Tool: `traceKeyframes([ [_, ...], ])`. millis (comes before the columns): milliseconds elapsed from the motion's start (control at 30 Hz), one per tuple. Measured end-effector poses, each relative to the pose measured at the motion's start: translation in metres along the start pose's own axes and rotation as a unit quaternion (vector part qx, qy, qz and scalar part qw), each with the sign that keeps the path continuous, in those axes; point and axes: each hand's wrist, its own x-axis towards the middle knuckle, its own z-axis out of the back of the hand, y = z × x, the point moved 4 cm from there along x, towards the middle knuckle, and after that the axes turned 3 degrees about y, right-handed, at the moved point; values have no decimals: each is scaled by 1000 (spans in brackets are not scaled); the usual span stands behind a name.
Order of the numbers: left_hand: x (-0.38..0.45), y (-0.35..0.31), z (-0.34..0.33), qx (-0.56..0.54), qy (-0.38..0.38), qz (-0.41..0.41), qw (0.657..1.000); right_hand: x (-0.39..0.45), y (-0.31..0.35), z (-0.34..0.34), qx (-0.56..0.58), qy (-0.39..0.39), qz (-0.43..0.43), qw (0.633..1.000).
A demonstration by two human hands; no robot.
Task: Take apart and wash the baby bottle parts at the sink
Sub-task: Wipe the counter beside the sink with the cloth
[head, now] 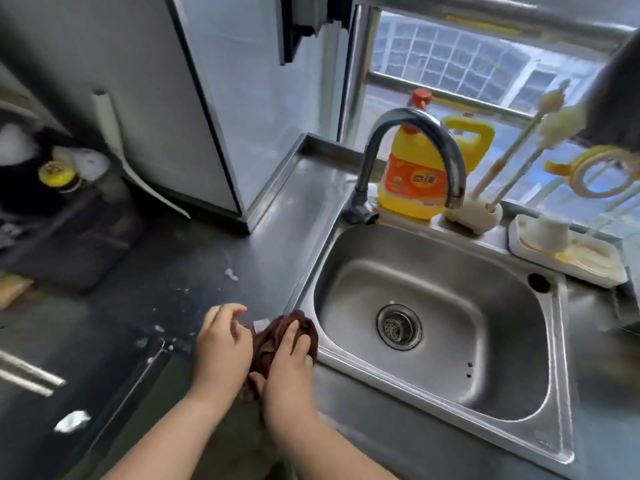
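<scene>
The bottle parts sit on a white tray (pixel 609 271) at the sink's far right corner: a pale cap-like piece (pixel 547 233) upright, with flatter yellowish pieces (pixel 585 259) beside it, too blurred for me to name. I judge them light, hard plastic, slick when wet, so I would take each by its rim or sides, not by any soft teat. A yellow ring (pixel 602 173) hangs near the window above them. Two bottle brushes (pixel 512 147) stand in a holder (pixel 474 216) just beside the tap (pixel 415 133), with a yellow detergent jug (pixel 412 178) behind it. The sink (pixel 540 393) holds nothing but its drain (pixel 399 326). At the sink's near left corner, on the desk (pixel 214 258), my right hand (pixel 289 368) grips a brown cloth (pixel 277 337), fingers curled over it; my left hand (pixel 221 344) touches the cloth's side, fingers loosely bent.
</scene>
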Motion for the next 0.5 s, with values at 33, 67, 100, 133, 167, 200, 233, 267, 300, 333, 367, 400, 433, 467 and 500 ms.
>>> traceKeyframes([
  [33, 6, 3, 3, -4, -5, 3, 1000, 7, 8, -2, 1, 6, -2, 1000],
  [67, 14, 5, 7, -10, -9, 3, 1000, 13, 17, -4, 8, 13, -1, 1000],
  [100, 21, 7, 10, -16, -11, 2, 1000, 19, 24, -5, 22, 18, 9, 1000],
  [133, 29, 8, 13, -21, -13, 2, 1000, 24, 32, -4, 36, 19, 30, 999],
  [167, 36, 8, 16, -26, -15, 2, 1000, 30, 39, -2, 54, 9, 59, 997],
  [200, 43, 8, 19, -32, -20, 1, 999, 37, 45, 4, 76, -10, 87, 993],
  [233, 50, 8, 23, -38, -31, -3, 999, 47, 50, 10, 89, -29, 101, 990],
  [267, 57, 8, 27, -39, -44, -9, 998, 61, 54, 18, 90, -47, 107, 989],
  [300, 63, 11, 30, -34, -53, -17, 998, 74, 58, 26, 75, -55, 111, 990],
  [333, 70, 13, 33, -30, -58, -24, 998, 86, 62, 33, 33, -50, 118, 991],
  [367, 75, 16, 35, -29, -60, -29, 997, 94, 65, 40, -30, -36, 136, 990],
  [400, 80, 19, 38, -33, -63, -33, 997, 98, 67, 44, -91, -22, 156, 983],
  [433, 84, 21, 40, -37, -68, -34, 996, 97, 67, 47, -128, -7, 170, 977],
  [467, 88, 22, 43, -42, -75, -32, 996, 92, 67, 46, -145, 14, 179, 973],
  [500, 92, 23, 46, -47, -84, -29, 995, 85, 68, 41, -152, 33, 190, 969],
])
